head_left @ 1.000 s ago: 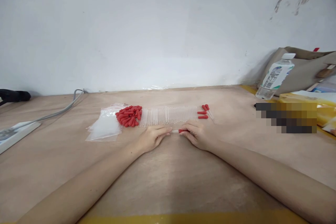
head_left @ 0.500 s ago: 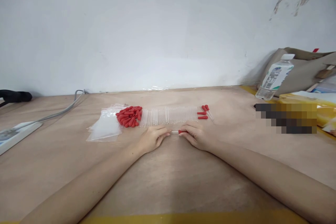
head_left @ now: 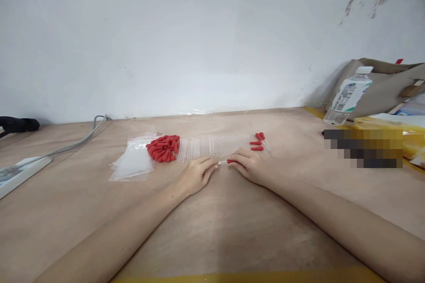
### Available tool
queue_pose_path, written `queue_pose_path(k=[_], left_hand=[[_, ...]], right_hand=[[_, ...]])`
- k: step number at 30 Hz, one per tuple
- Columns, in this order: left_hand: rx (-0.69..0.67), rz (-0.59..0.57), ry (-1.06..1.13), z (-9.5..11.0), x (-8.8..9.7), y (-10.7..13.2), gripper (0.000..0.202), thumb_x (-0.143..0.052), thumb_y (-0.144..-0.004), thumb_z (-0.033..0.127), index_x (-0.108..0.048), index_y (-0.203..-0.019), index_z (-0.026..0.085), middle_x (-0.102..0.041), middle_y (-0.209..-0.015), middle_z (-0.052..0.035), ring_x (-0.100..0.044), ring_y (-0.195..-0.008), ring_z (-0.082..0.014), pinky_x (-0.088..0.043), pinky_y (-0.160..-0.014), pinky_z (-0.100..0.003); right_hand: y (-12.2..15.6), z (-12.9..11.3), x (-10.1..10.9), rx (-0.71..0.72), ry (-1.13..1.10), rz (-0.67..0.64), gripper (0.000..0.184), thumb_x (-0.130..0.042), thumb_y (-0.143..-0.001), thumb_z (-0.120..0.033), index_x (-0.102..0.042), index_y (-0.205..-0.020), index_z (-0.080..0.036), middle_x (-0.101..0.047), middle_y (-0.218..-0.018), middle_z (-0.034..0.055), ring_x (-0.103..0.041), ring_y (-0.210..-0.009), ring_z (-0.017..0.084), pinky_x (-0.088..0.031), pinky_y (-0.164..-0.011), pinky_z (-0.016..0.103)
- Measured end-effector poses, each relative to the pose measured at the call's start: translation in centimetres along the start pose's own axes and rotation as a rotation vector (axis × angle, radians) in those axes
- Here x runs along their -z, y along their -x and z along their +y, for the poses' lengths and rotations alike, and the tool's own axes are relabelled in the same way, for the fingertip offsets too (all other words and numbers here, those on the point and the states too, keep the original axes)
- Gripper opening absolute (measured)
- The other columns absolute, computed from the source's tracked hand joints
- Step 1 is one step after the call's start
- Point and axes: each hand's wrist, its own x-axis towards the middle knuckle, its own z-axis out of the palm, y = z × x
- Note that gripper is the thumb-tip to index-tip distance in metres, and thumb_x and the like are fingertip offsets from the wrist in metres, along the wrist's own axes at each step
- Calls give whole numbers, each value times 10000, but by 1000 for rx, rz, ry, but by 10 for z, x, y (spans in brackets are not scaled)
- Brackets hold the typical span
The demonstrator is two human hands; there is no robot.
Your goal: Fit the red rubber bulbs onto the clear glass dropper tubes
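A clear tube runs roughly parallel to the near edge of the table, from the left hand, its grip pinched on it, to the red bulb pinched in the right hand.

Held bulb partly hidden; bag cropped

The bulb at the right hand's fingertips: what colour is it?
The bulb is red, mostly covered by the right hand; best seen in the head view.

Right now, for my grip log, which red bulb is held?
The red bulb in the right hand, at the end of a clear tube; the others lie in the left pile or the small group at right.
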Motion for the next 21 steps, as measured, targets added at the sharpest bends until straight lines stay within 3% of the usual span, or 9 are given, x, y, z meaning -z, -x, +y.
queue_pose_path(k=[3, 6, 21], left_hand=[[16, 18, 57, -2, 1, 1, 235, -399, -887, 227, -579, -1025, 171, -616, -891, -55, -575, -787, -144, -463, -719, -265], [37, 7, 70, -4, 3, 3, 225, -412, -883, 234, -584, -1016, 176, -624, -862, -47, -582, -764, -144, -469, -704, -268], [-35, -24, 27, -3, 2, 5, 238, -391, -889, 227, -610, -941, 148, -627, -742, -40, -567, -639, -125, -451, -594, -229]], right_hand=[[-1, 0, 7, -110, -86, -18, 141, -488, -835, -197, -624, -873, -199, -634, -799, 36, -579, -720, 129, -486, -650, 249], [1, 0, 9, -145, -133, -70, 170, -478, -842, -210, -627, -921, -223, -635, -845, 29, -588, -741, 130, -490, -645, 251], [-4, -10, 13, -53, -79, -132, 188, -442, -860, -233, -623, -893, -193, -623, -785, 42, -567, -686, 124, -458, -605, 231]])
